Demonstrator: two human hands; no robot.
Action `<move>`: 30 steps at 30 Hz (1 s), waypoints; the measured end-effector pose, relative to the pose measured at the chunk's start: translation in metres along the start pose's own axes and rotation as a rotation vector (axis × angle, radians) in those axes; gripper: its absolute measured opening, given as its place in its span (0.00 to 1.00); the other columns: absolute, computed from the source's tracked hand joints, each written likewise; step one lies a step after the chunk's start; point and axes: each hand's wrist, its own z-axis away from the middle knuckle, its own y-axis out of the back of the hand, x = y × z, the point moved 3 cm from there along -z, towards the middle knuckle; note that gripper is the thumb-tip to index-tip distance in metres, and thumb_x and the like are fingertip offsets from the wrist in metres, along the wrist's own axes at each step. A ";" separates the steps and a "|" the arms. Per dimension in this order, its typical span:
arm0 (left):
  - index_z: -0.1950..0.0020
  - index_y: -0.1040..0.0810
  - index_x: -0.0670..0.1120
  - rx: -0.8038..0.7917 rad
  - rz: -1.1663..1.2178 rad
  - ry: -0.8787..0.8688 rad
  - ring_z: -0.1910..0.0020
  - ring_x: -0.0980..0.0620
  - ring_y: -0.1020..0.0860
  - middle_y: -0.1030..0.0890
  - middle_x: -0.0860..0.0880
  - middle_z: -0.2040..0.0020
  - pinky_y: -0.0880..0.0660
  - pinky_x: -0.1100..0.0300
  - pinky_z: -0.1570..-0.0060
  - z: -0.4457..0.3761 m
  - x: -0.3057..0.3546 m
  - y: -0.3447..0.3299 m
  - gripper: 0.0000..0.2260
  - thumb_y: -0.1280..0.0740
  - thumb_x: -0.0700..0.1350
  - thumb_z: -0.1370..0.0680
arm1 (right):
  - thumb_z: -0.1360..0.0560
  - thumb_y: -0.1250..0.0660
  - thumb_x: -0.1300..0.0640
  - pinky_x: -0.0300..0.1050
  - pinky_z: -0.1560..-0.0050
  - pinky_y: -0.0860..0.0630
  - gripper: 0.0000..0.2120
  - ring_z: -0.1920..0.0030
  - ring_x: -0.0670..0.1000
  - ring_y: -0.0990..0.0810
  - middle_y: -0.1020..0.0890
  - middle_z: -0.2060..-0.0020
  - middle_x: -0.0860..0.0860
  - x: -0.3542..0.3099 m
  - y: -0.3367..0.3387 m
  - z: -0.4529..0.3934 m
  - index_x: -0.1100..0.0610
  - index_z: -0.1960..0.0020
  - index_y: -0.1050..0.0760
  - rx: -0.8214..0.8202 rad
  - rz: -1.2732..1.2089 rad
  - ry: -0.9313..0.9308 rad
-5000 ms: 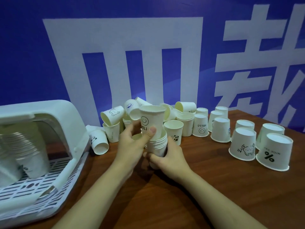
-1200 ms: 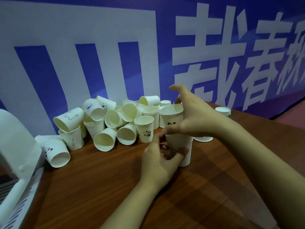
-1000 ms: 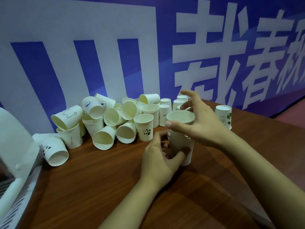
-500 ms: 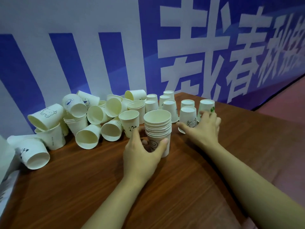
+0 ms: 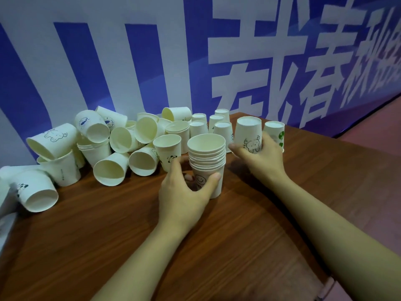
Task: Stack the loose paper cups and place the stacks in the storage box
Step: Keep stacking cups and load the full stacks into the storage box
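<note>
Left hand [image 5: 184,192] grip clasps upright cup stack [image 5: 206,164] low on the surface [image 5: 217,246]; right hand [image 5: 260,159] grip encircles an inverted cup [image 5: 248,134]; thin paper, light, crushable—hold sidewalls gently.

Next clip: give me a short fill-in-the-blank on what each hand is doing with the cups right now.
1. The left hand grips the base of the upright ____ of nested cups.
2. The right hand holds an upside-down cup printed with a ____.
3. The bottom cup of the stack shows a ____ face.
4. The cups stand on a ____ table.

Missing words: stack; bear; smiley; wooden
</note>
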 end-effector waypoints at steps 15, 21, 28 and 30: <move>0.38 0.23 0.54 -0.022 -0.002 0.009 0.52 0.59 0.19 0.17 0.56 0.48 0.19 0.55 0.50 0.001 -0.001 -0.001 0.26 0.22 0.63 0.31 | 0.32 0.18 0.52 0.51 0.46 0.15 0.34 0.44 0.50 0.17 0.19 0.42 0.49 -0.025 0.004 0.009 0.49 0.29 0.27 -0.100 -0.247 0.045; 0.39 0.25 0.58 -0.027 0.002 0.007 0.50 0.60 0.20 0.17 0.56 0.47 0.20 0.56 0.48 0.002 -0.002 0.001 0.24 0.21 0.61 0.30 | 0.34 0.17 0.56 0.39 0.52 0.17 0.43 0.44 0.50 0.20 0.29 0.41 0.48 -0.051 0.015 0.009 0.42 0.31 0.43 -0.143 -0.128 0.151; 0.37 0.25 0.57 -0.087 0.009 0.004 0.51 0.60 0.19 0.18 0.57 0.47 0.19 0.56 0.49 0.004 0.000 -0.001 0.27 0.24 0.66 0.31 | 0.34 0.22 0.36 0.38 0.51 0.22 0.34 0.44 0.49 0.23 0.30 0.37 0.48 -0.121 0.052 0.003 0.42 0.33 0.31 -0.209 0.199 0.360; 0.37 0.25 0.57 -0.088 0.024 -0.006 0.51 0.59 0.19 0.18 0.57 0.48 0.18 0.55 0.49 0.004 -0.002 -0.002 0.28 0.26 0.67 0.31 | 0.30 0.26 0.32 0.45 0.43 0.25 0.35 0.38 0.50 0.27 0.31 0.35 0.48 -0.142 0.052 0.000 0.42 0.27 0.30 -0.324 0.325 0.421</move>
